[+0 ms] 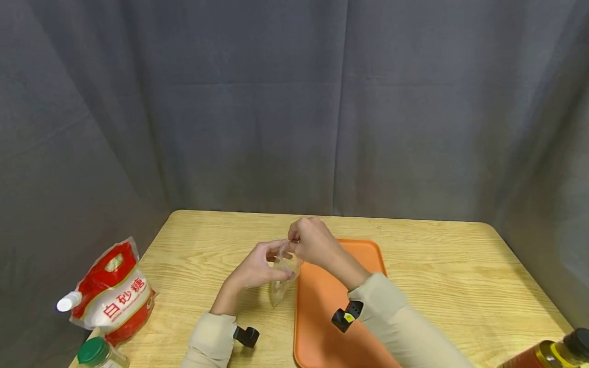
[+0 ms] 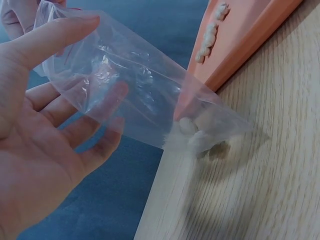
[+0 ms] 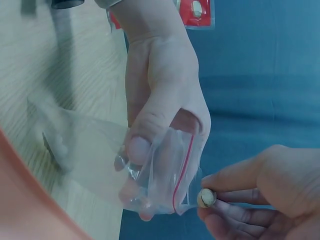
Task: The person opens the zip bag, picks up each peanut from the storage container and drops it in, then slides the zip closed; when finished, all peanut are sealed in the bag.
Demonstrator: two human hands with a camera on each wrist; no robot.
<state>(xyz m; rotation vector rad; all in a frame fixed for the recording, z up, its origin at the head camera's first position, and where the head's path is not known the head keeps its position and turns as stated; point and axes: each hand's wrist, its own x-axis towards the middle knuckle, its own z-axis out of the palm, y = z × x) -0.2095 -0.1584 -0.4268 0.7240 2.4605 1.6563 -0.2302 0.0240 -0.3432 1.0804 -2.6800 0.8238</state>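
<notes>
A clear zip bag (image 2: 140,85) with a red seal line hangs tilted beside the orange tray (image 1: 326,306). Its mouth is held between thumb and fingers of my left hand (image 1: 257,267). A few pale round pieces (image 2: 189,126) lie in the bag's bottom corner. At the mouth, my right hand (image 1: 317,244) pinches one small pale, seed-like piece (image 3: 206,198) with a dark line across it. More such pieces (image 2: 210,37) sit in a row on the tray, seen in the left wrist view; in the head view my right arm covers part of the tray.
A red and white sugar bag (image 1: 117,301) with a white cap stands at the table's left edge. Near it is a green-lidded jar (image 1: 94,351). At the front right corner leans a dark-capped bottle (image 1: 547,355). Grey curtains (image 1: 257,112) surround the wooden table (image 1: 442,266).
</notes>
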